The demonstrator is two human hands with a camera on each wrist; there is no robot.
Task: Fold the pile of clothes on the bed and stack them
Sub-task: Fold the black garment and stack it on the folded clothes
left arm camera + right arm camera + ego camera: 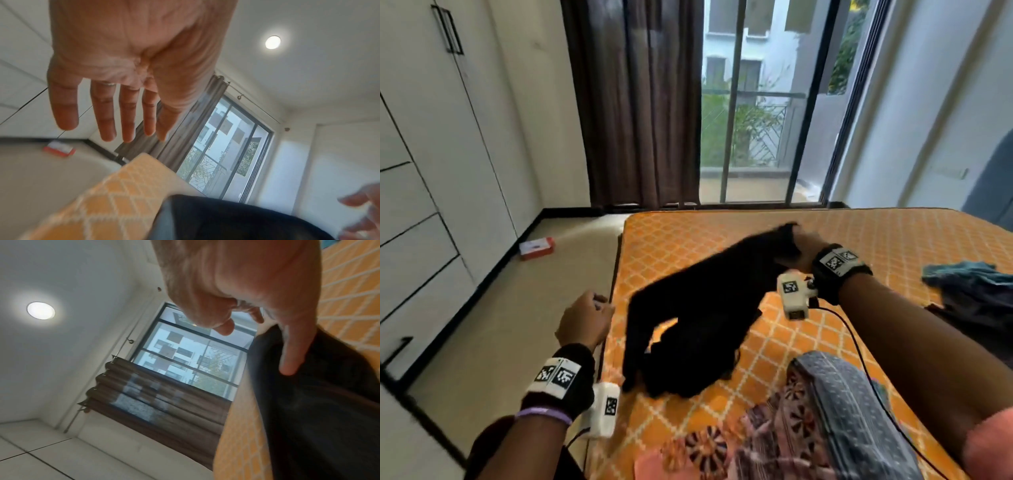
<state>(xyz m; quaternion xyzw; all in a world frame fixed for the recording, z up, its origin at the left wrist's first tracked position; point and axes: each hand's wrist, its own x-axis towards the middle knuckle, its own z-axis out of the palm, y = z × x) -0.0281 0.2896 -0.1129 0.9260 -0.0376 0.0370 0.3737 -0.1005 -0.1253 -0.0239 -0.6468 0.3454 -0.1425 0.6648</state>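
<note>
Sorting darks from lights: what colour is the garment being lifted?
Black garment, held by the right hand; clearest in head view.

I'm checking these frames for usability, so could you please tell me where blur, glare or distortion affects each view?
Head view: the black garment is smeared by motion blur, and the wardrobe lines bow from the wide lens. Left wrist view: the left hand is fairly sharp, while the orange mattress is blurred. Right wrist view: the ceiling light flares and the curtain is streaked.

Red box [537, 247] on floor [524, 308]
</note>
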